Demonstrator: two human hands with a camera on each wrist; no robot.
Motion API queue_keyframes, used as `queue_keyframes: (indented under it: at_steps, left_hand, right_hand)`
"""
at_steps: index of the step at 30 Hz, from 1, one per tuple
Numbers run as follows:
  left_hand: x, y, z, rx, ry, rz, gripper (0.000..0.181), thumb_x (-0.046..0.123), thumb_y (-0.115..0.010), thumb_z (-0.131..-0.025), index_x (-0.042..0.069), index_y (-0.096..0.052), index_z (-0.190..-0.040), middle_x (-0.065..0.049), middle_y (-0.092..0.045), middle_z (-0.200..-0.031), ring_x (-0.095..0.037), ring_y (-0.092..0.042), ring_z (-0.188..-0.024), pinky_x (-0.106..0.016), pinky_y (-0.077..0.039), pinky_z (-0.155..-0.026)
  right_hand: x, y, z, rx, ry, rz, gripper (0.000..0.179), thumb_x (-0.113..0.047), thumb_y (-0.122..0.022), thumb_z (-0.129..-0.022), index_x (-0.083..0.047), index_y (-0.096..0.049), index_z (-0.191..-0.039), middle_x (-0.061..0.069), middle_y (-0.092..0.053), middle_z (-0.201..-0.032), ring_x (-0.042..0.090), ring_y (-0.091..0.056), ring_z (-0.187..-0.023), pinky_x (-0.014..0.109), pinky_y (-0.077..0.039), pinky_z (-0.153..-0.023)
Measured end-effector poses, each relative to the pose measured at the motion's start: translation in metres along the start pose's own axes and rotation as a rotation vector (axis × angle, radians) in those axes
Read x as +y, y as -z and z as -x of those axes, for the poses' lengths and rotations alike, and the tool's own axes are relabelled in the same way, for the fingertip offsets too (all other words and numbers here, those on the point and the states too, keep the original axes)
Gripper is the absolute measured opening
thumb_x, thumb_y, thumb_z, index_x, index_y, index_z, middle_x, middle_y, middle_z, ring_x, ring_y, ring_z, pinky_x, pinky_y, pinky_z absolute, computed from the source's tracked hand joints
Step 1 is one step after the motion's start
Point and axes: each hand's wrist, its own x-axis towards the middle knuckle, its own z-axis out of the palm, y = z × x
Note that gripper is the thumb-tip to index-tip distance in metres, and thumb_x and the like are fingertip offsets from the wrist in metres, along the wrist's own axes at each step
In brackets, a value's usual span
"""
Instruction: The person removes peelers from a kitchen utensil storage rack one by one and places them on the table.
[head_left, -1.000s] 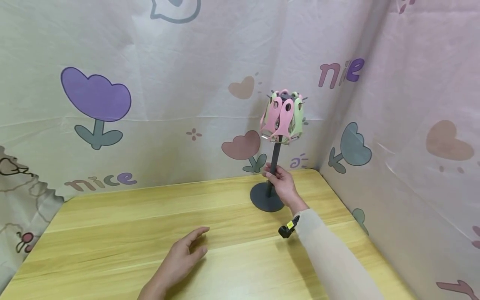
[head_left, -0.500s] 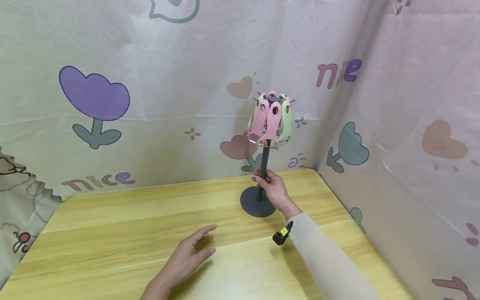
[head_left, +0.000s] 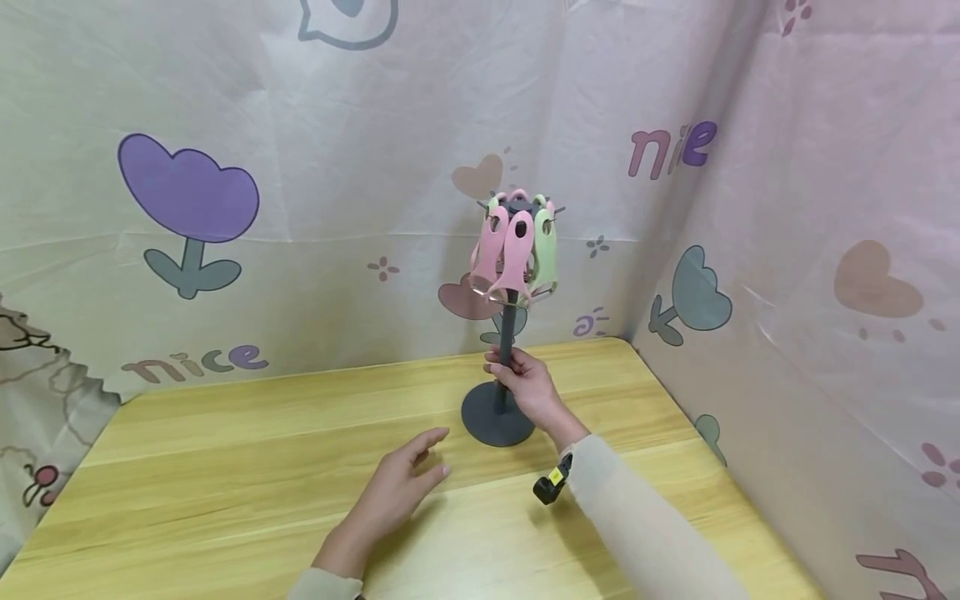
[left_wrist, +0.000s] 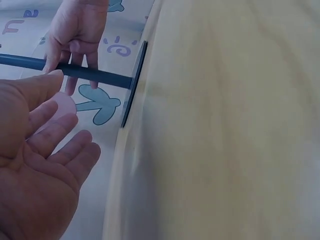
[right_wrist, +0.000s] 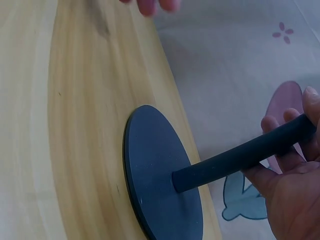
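A dark upright stand has a slim pole (head_left: 507,333) and a flat round base (head_left: 483,429). Around its top hang several pink and green Y-shaped peelers (head_left: 517,250), blades downward. My right hand (head_left: 534,393) grips the pole low down, thumb on the near side and fingers behind. In the right wrist view the pole (right_wrist: 225,162) runs from that grip to the base (right_wrist: 157,175), right at the tabletop. My left hand (head_left: 393,483) is left of the base and nearer me, holding nothing, its fingers relaxed. The left wrist view shows its palm (left_wrist: 35,195) turned toward the pole.
The stand is over a light wooden table (head_left: 225,475). Behind it hangs a patterned cloth (head_left: 337,183), with another cloth side (head_left: 810,375) along the right edge. A small black camera (head_left: 551,483) is strapped at my right wrist.
My right hand has brought the stand left and nearer me, keeping it upright. My left hand has moved forward and right, closer to the base.
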Motion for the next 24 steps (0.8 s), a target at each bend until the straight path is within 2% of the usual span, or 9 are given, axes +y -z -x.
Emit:
queue_keyframes:
  at_steps: [5, 9, 13, 18, 24]
  left_hand:
    - [0.004, -0.003, -0.013, -0.001, -0.01, 0.011, 0.052, 0.027, -0.071, -0.103, 0.018, -0.056, -0.152, -0.007, -0.054, -0.158, -0.044, -0.051, -0.144, -0.058, -0.042, -0.117]
    - [0.004, -0.007, -0.021, 0.003, -0.037, 0.017, 0.05, 0.021, -0.07, -0.103, 0.009, -0.057, -0.15, -0.013, -0.057, -0.154, -0.042, -0.053, -0.142, -0.057, -0.042, -0.117]
    - [0.002, -0.01, -0.027, 0.014, -0.044, 0.015, 0.05, 0.016, -0.069, -0.103, 0.003, -0.057, -0.149, -0.016, -0.058, -0.153, -0.04, -0.052, -0.144, -0.056, -0.041, -0.118]
    - [-0.002, -0.011, -0.035, 0.04, -0.004, 0.022, 0.049, 0.015, -0.068, -0.103, 0.006, -0.057, -0.149, -0.015, -0.057, -0.154, -0.039, -0.05, -0.146, -0.056, -0.041, -0.118]
    - [-0.005, -0.015, -0.042, 0.056, 0.019, 0.042, 0.05, 0.013, -0.068, -0.102, 0.003, -0.055, -0.15, -0.02, -0.057, -0.153, -0.041, -0.053, -0.143, -0.057, -0.044, -0.115]
  right_hand:
    - [-0.003, -0.009, 0.005, -0.027, -0.001, 0.007, 0.038, -0.01, -0.063, -0.106, -0.003, -0.062, -0.144, 0.024, -0.066, -0.139, 0.033, -0.069, -0.126, 0.048, -0.052, -0.11]
    - [-0.003, -0.018, 0.009, -0.057, 0.008, 0.014, 0.038, -0.01, -0.062, -0.107, -0.002, -0.061, -0.144, 0.025, -0.066, -0.139, 0.034, -0.069, -0.126, 0.049, -0.05, -0.112]
    - [-0.004, -0.027, 0.012, -0.09, 0.023, 0.01, 0.037, -0.01, -0.061, -0.107, -0.002, -0.062, -0.143, 0.021, -0.069, -0.136, 0.033, -0.069, -0.125, 0.052, -0.048, -0.113]
    - [-0.008, -0.038, 0.017, -0.121, 0.013, -0.011, 0.035, -0.01, -0.061, -0.107, -0.003, -0.062, -0.142, 0.019, -0.07, -0.135, 0.031, -0.07, -0.125, 0.051, -0.047, -0.115]
    - [-0.011, -0.049, 0.023, -0.155, 0.022, -0.028, 0.037, -0.007, -0.06, -0.107, 0.0, -0.059, -0.144, 0.024, -0.068, -0.137, 0.037, -0.067, -0.129, 0.049, -0.047, -0.115]
